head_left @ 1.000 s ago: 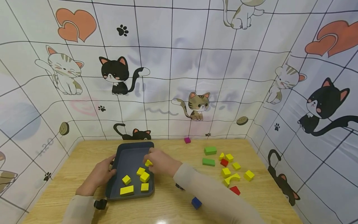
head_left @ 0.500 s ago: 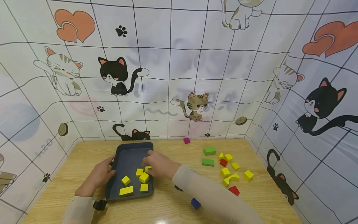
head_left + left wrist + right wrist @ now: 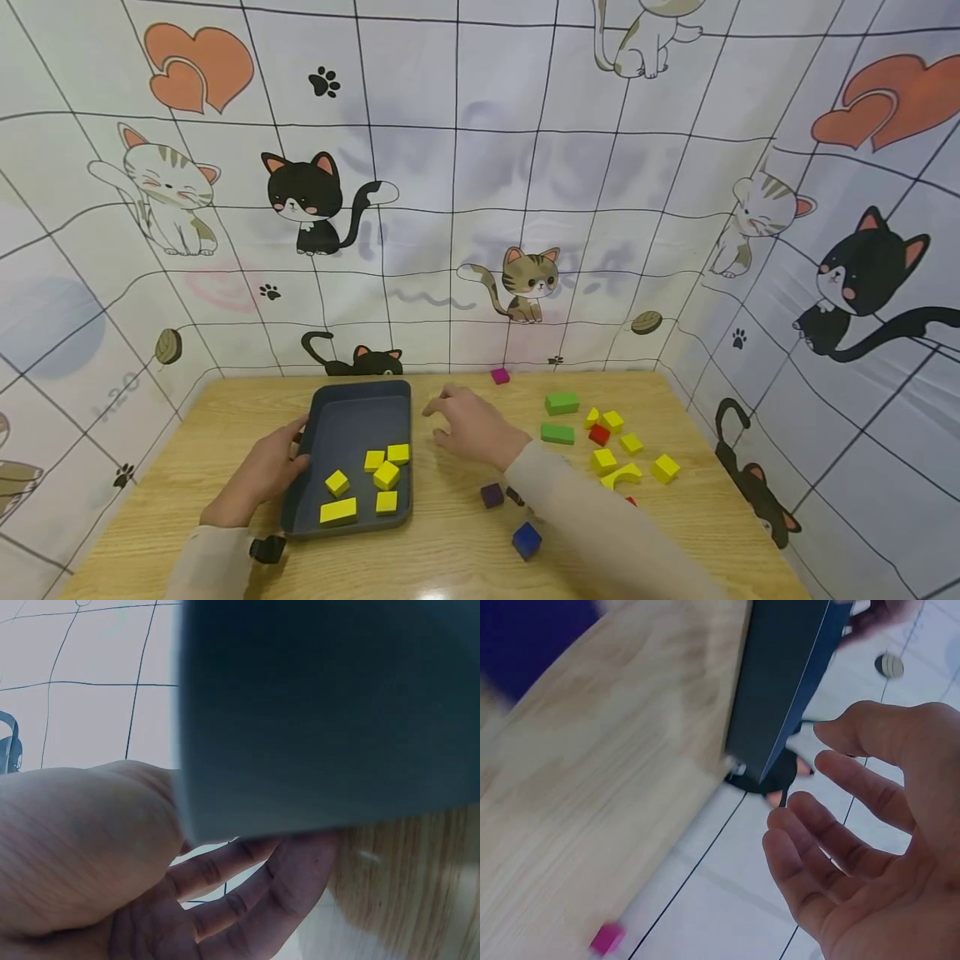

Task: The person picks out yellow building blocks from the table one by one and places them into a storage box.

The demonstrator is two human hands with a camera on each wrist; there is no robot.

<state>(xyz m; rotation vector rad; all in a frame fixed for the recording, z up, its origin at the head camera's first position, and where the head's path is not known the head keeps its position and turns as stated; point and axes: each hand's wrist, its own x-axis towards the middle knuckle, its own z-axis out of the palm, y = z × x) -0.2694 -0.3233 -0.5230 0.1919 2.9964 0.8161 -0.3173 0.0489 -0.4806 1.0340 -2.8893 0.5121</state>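
At the left of the table a dark grey tray (image 3: 358, 408) bears several yellow blocks, among them a long block (image 3: 338, 511) and a cube (image 3: 386, 476). My left hand (image 3: 264, 471) grips the tray's left rim, thumb over the edge. Its fingers (image 3: 232, 900) show outside and below the tray's wall in the left wrist view. My right hand (image 3: 476, 427) hovers above the wood just right of the tray. Nothing lies between its loosely bent fingers (image 3: 802, 847) in the right wrist view.
Near my right forearm lie a purple cube (image 3: 492, 496) and a blue cube (image 3: 527, 541). Two green blocks (image 3: 562, 404), several yellow pieces (image 3: 603, 461) and a red block (image 3: 599, 434) are at the right. A magenta block (image 3: 500, 377) sits at the back edge.
My right hand has set a yellow block down in the tray, let go, and moved right, out over the table. The purple cube has come into view. My left hand stays on the rim.
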